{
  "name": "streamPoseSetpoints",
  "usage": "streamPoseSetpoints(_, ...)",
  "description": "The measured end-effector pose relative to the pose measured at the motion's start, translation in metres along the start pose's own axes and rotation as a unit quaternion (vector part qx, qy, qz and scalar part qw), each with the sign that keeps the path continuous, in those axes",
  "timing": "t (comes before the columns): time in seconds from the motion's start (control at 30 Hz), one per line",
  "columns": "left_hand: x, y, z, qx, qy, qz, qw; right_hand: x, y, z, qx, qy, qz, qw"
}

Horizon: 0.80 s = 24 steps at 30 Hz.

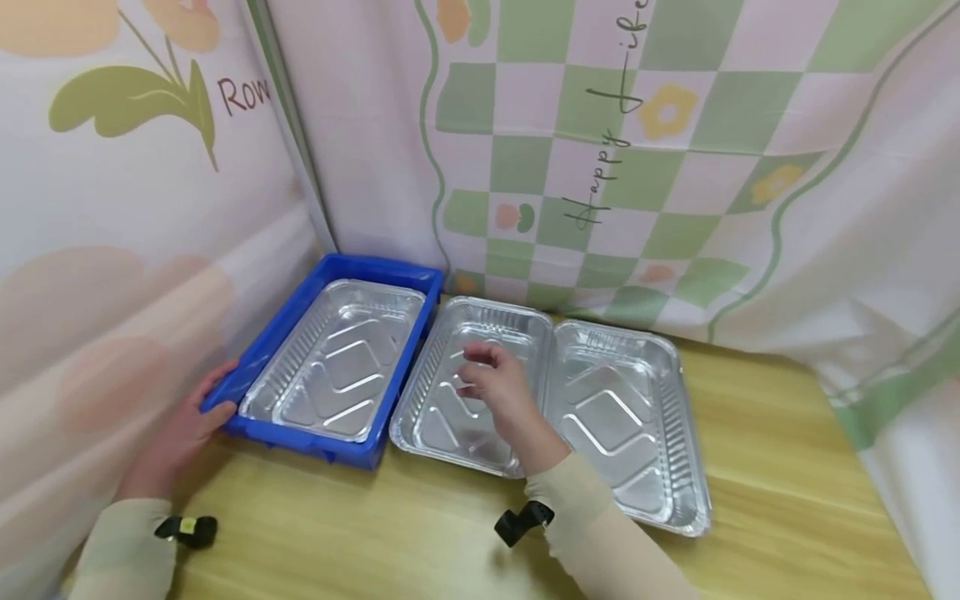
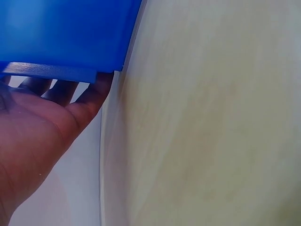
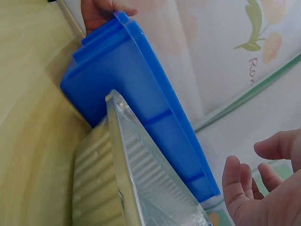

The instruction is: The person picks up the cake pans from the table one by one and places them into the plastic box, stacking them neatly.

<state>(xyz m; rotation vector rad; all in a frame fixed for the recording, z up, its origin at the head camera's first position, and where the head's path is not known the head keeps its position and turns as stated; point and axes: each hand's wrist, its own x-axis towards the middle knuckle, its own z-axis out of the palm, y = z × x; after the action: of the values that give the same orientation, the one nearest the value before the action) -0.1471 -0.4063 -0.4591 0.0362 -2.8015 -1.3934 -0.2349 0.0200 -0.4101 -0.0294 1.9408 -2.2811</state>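
Head view: the left hand (image 1: 180, 433) grips a blue rectangular plastic bin (image 1: 302, 439) on the wood-grain surface (image 1: 360, 533); the right hand (image 1: 501, 392), fingers relaxed and free, hovers above the middle rectangular silver foil tray (image 1: 438, 421).

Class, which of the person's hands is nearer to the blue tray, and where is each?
Left: the left hand holds the blue tray at its near-left corner; the right hand is above the middle foil pan, apart from the tray.

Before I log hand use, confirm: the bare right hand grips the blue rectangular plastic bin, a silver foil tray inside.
Not the right hand but the left hand grips the blue bin, as the head view shows; the foil tray is inside.
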Motion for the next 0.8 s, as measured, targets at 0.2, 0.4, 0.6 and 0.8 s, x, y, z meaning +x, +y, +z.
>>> streamPoseSetpoints(0.2,0.000,-0.002,0.000,0.005,-0.002,0.000,1.0000,-0.001,-0.002,-0.018,0.022,0.008,0.002,1.000)
streamPoseSetpoints(0.4,-0.001,-0.001,0.000,-0.015,-0.001,-0.005,0.9999,-0.005,-0.008,-0.044,0.039,0.013,0.008,0.999)
streamPoseSetpoints(0.6,-0.002,0.000,0.002,-0.029,0.004,0.005,0.9995,-0.012,-0.017,-0.075,0.040,0.028,0.005,0.999)
streamPoseSetpoints(0.8,-0.003,-0.002,0.003,-0.032,0.008,0.007,0.9994,-0.019,-0.022,-0.099,0.029,0.038,0.003,0.999)
